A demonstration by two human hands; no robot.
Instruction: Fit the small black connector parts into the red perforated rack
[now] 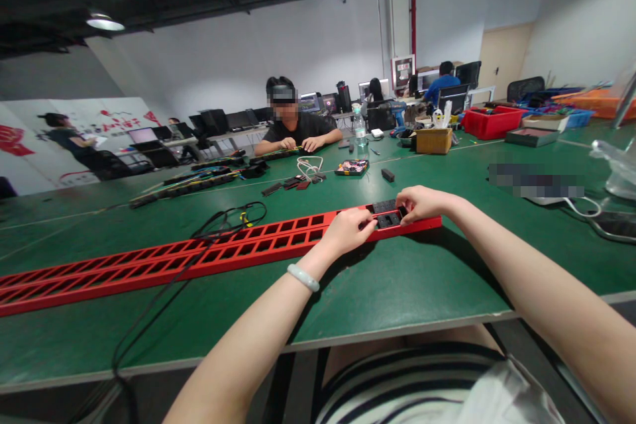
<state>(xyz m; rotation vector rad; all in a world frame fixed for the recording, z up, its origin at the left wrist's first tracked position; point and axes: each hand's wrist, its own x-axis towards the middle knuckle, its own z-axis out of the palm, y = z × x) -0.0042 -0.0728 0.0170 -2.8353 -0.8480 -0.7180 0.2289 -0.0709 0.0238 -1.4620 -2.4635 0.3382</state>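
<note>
A long red metal strip (278, 246) with two rows of rectangular cut-outs lies across the table. Black socket-like modules (388, 219) sit in its right end. My left hand (348, 230), a pale bangle on its wrist, rests on the strip with curled fingers at the left side of these modules; whatever its fingertips hold is hidden. From the right, my right hand (422, 204) reaches over the strip's end, thumb and fingers closed on a small black module (402, 212) at the last cut-outs.
Black cables (199, 238) cross the strip and hang over the green table's (397, 291) front edge. A loose black block (387, 175), a tray of small parts (352, 167), a bottle (358, 124) and a red bin (491, 122) stand beyond. A co-worker (293, 126) sits opposite.
</note>
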